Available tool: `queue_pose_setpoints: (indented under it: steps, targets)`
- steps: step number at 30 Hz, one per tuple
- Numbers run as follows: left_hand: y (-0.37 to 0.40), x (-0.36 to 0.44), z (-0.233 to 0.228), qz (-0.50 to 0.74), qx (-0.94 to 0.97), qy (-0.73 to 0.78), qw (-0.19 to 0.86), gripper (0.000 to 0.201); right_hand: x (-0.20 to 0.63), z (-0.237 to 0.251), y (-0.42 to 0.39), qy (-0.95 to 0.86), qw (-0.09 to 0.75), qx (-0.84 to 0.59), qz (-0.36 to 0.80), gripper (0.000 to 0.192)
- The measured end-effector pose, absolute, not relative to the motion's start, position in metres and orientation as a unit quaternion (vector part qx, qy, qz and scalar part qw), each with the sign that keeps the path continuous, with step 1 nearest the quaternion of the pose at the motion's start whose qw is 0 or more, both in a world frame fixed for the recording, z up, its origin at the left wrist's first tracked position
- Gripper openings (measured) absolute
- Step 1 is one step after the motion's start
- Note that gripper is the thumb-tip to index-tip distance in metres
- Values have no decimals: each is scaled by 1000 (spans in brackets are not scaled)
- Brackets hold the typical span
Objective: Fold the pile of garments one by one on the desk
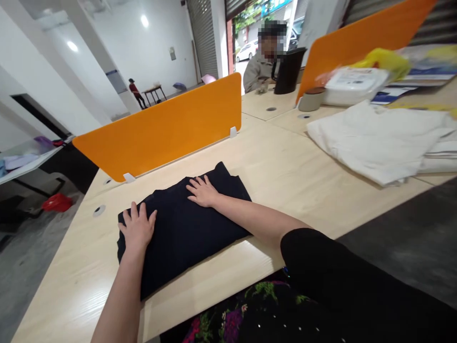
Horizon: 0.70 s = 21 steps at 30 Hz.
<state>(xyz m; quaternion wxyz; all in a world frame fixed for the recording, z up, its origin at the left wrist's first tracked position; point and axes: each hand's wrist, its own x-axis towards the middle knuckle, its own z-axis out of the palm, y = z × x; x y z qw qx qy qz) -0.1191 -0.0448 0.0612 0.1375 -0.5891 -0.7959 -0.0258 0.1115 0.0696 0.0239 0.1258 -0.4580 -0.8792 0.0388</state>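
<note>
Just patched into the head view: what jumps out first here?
Both hands lie flat on a folded dark garment at the near edge of the wooden table: left hand on its left end, right hand near its far edge. Behind it stands an orange divider. A pile of white cloth lies to the right.

So the dark navy cloth [189, 228] is folded into a flat, roughly rectangular bundle, lying skewed on the pale wooden desk [285, 171] just in front of the orange divider [160, 128], with its far corner pointing toward that divider. The surface looks smooth, no big wrinkles, and the near edge sits close to the desk's front edge. Both palms are pressed flat on it: left hand [137, 228] on the near-left end, right hand [202, 191] closer to the divider.
</note>
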Motion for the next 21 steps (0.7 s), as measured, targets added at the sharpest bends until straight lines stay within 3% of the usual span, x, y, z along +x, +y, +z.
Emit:
queue_pose_setpoints:
  steps: [6,11,14,17,21]
  targets:
    - [-61,-83,36,45,-648,-757,71,56,126,29,77,-887,121,-444,23,56]
    - [-60,-88,36,42,-646,-759,62,58,199,29,94,-809,180,-556,69,62]
    - [-60,-87,35,42,-644,-762,55,58,244,25,86,-683,332,-620,195,65]
    - [-57,-87,33,42,-648,-759,45,58,264,24,58,-509,467,-606,393,54]
    - [-50,-86,42,46,-660,-749,20,57,259,31,14,-427,438,-475,633,34]
